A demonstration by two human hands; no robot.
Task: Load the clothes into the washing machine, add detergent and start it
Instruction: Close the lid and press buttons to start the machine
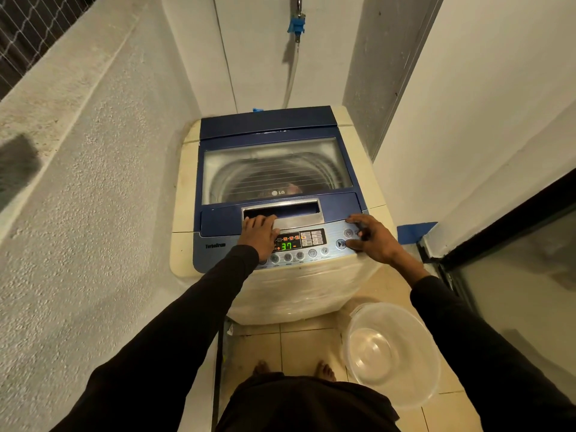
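A top-loading washing machine with a cream body and a blue lid stands ahead of me. The lid is down, and clothes show dimly in the drum through its window. On the control panel the display reads 37 in green. My left hand lies flat with straight fingers on the lid's front edge by the handle recess. My right hand rests on the panel's right end, its thumb on the start/pause button. No detergent container is in view.
An empty clear plastic basin sits on the tiled floor right of my feet. A rough wall hems the left side. A dark-framed glass door is on the right. A tap with a blue fitting and hose hangs behind the machine.
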